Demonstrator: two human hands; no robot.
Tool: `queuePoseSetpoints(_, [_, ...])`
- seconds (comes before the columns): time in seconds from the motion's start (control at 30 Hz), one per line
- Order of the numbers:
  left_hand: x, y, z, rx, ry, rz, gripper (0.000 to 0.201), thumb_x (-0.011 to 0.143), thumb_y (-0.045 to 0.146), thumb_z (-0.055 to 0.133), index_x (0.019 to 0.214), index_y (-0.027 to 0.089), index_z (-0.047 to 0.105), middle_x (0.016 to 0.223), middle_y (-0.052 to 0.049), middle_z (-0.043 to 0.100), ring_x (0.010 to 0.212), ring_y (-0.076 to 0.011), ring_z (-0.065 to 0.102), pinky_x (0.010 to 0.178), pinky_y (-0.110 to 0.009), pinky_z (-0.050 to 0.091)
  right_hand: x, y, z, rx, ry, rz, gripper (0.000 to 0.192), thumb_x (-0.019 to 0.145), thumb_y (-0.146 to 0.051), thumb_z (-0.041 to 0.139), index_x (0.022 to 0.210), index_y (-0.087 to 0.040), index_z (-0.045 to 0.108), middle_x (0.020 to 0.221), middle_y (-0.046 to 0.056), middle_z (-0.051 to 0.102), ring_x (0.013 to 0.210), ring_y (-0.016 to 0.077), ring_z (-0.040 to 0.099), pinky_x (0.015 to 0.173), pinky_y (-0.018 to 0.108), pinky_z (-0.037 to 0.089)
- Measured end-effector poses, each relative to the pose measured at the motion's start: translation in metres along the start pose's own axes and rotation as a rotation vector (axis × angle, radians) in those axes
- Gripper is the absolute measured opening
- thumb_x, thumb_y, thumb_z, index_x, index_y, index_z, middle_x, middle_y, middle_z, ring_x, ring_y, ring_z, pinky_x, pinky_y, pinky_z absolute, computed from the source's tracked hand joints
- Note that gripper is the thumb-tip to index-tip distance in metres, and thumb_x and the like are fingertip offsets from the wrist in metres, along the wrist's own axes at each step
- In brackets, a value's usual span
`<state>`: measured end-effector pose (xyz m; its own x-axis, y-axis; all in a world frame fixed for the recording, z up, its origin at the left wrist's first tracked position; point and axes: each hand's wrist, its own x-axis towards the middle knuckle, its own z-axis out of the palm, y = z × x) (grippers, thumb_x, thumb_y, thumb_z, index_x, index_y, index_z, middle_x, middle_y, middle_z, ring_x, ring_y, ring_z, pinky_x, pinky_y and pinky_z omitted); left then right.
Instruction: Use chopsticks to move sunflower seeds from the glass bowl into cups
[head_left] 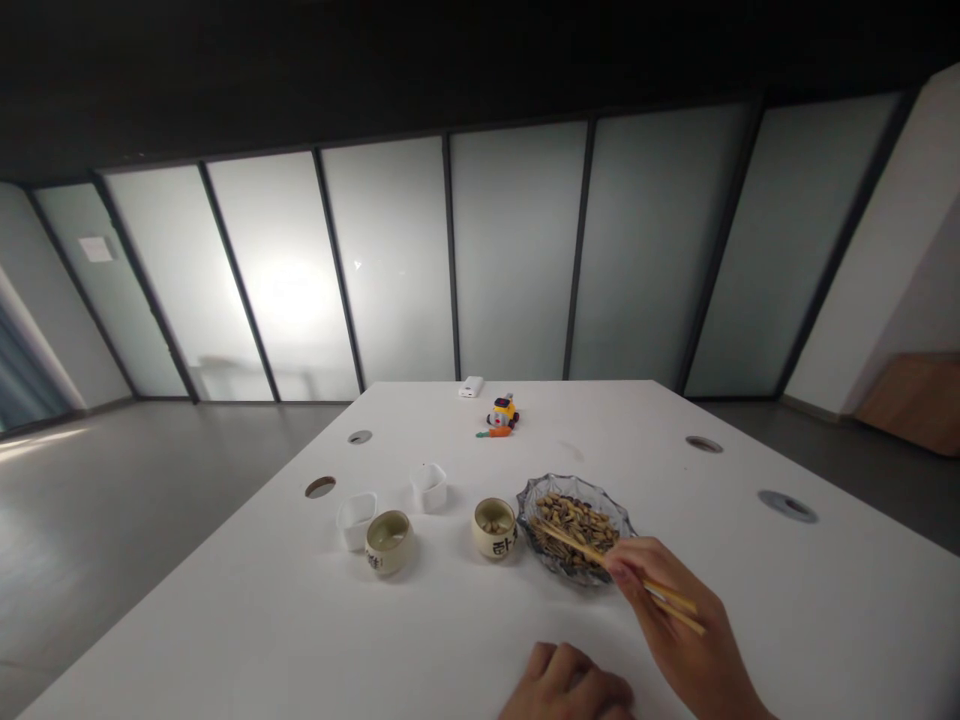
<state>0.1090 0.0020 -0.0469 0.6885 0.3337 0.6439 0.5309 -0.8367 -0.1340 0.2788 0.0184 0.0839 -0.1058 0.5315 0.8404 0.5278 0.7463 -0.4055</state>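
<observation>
Left hand (566,685) cut off by bottom edge; small toy (502,414) on table (750,600) too small to identify.

Head camera looks forward and down, close over the white table (300,600).

Wooden chopsticks (600,555) slant with tips in a scalloped glass dish (574,527) heaped with striped seeds (577,522).

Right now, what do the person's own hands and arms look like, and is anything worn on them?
Both are bare. The right hand shows fingers, knuckles and part of the wrist, with no glove, ring, watch or sleeve in view. The left hand is cut off by the bottom edge; only its knuckles show, also uncovered.
</observation>
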Motion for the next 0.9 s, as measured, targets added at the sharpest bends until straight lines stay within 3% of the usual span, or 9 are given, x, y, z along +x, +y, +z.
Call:
queuePoseSetpoints(0.17, [-0.0007,-0.0002,-0.0011,0.015,-0.053,0.022,0.025,0.104,0.048,0.075,0.101,0.025,0.066,0.106,0.007,0.076,0.084,-0.0161,0.060,0.071,-0.030,0.036,0.0010,0.0024,0.0017,0.017,-0.019,0.046,0.021,0.105,-0.033,0.061,0.089,-0.024,0.069,0.085,0.003,0.073,0.077,0.0161,0.073,0.071,0.021,0.061])
queuePoseSetpoints(0.33, [-0.0011,-0.0005,-0.0018,0.029,-0.024,0.024,0.029,0.104,0.052,0.073,0.100,0.025,0.066,0.106,0.006,0.075,0.085,-0.0159,0.058,0.072,-0.029,0.035,-0.0004,0.0045,0.0030,0.048,-0.014,0.054,0.020,0.105,-0.035,0.062,0.090,-0.025,0.071,0.087,0.004,0.074,0.079,0.0171,0.074,0.072,0.022,0.061])
queuePoseSetpoints(0.9, [-0.0006,-0.0003,0.0012,-0.054,0.227,-0.011,0.023,0.106,0.045,0.072,0.097,0.024,0.067,0.107,0.009,0.075,0.086,-0.0154,0.058,0.073,-0.031,0.037,-0.0047,0.0092,0.0023,0.082,-0.043,0.039,0.018,0.105,-0.028,0.062,0.092,-0.025,0.075,0.091,0.005,0.073,0.082,0.0169,0.075,0.075,0.022,0.062])
